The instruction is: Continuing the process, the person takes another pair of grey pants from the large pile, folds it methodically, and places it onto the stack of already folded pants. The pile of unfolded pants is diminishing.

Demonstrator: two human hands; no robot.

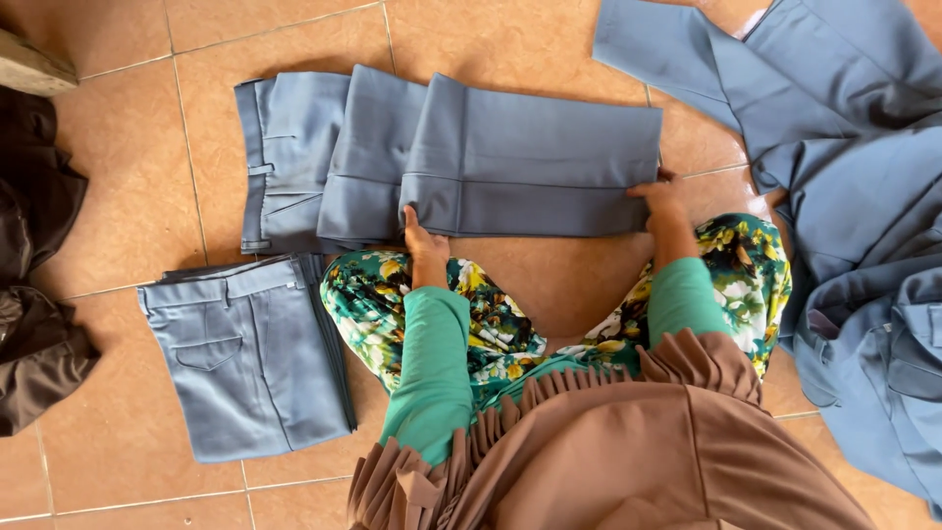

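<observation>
Trousers [491, 162] lie long axis left-right, just beyond us; left hand [424, 238] and right hand [659, 199] grip near folded edge, equally close.

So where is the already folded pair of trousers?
In the head view, the folded trousers lie on the tiled floor at left, beside the person's left knee.

Orange tiled floor [118, 196]: half-folded grey-blue trousers [442, 162], folded pair [250, 353] beside, unfolded heap [863, 245] right, dark cloth [34, 255] left.
</observation>
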